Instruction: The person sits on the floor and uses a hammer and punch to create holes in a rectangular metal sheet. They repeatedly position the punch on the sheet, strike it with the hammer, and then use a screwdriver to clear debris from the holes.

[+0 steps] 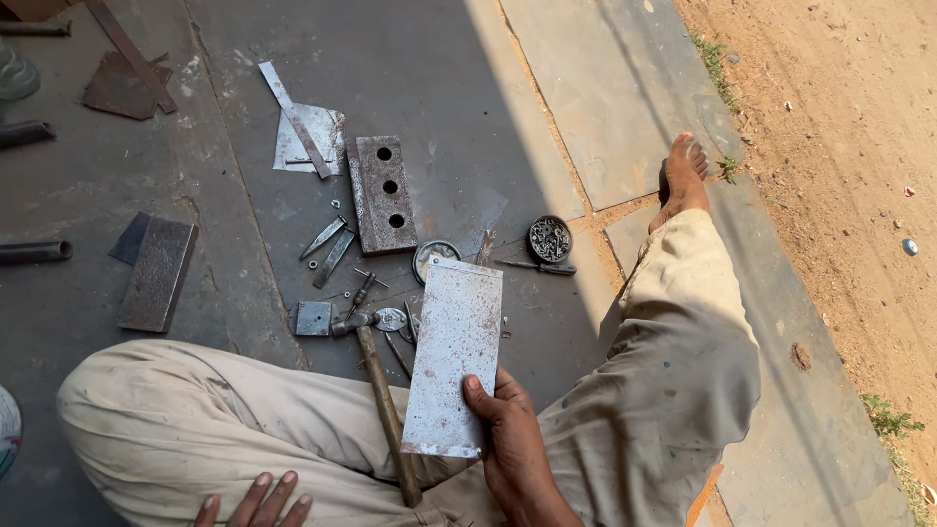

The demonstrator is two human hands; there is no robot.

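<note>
My right hand (512,439) grips a flat rectangular sheet-metal piece (452,356) by its lower right corner, thumb on its face, holding it above my lap. My left hand (256,501) rests open on my left thigh at the bottom edge, fingers spread, holding nothing. A hammer (383,395) with a wooden handle lies between my legs, its head near small parts on the floor.
On the concrete floor lie a thick steel block with three holes (383,193), punches (327,249), a small metal square (313,318), a round tin of screws (549,239), a lid (433,256), sheet scraps (307,137), a flat bar (156,273) and pipes (34,252). Dirt ground at right.
</note>
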